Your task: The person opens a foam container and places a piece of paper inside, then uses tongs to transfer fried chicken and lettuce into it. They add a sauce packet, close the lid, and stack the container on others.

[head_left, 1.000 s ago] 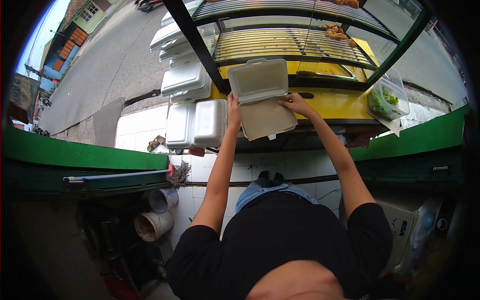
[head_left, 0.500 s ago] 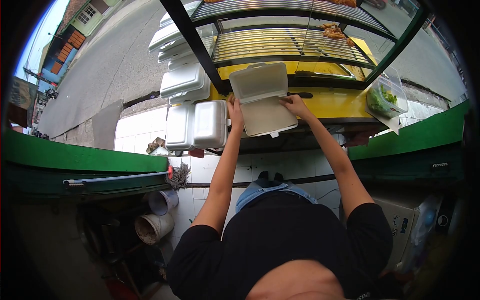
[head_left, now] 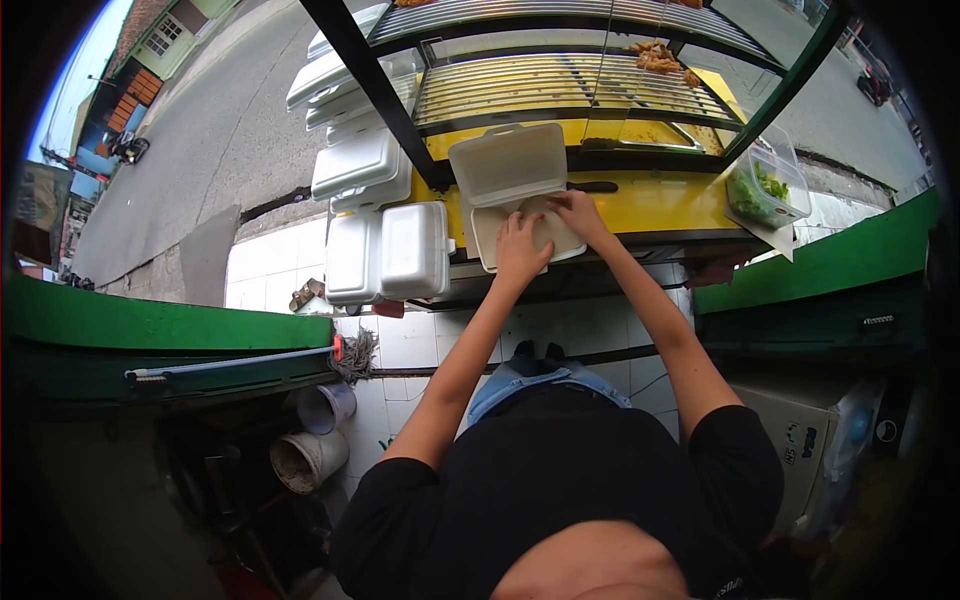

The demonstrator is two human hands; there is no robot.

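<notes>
An open white foam box (head_left: 508,165) lies on the yellow counter (head_left: 660,203), its lid tipped up toward the glass case. A sheet of brown paper lines its lower tray. My left hand (head_left: 521,249) lies flat on the paper inside the tray, fingers spread. At the tray's far right corner, my right hand (head_left: 577,213) presses on the paper with its fingers. Neither hand grips anything.
Stacks of closed white foam boxes (head_left: 388,250) stand left of the open one. A glass case with wire racks (head_left: 560,80) holds fried food at the back. A clear tub of greens (head_left: 765,188) sits at the counter's right end. Buckets (head_left: 310,455) stand on the floor at left.
The open box was held up over the counter's edge by both hands; now it rests on the counter and both hands have moved onto the paper inside it.
</notes>
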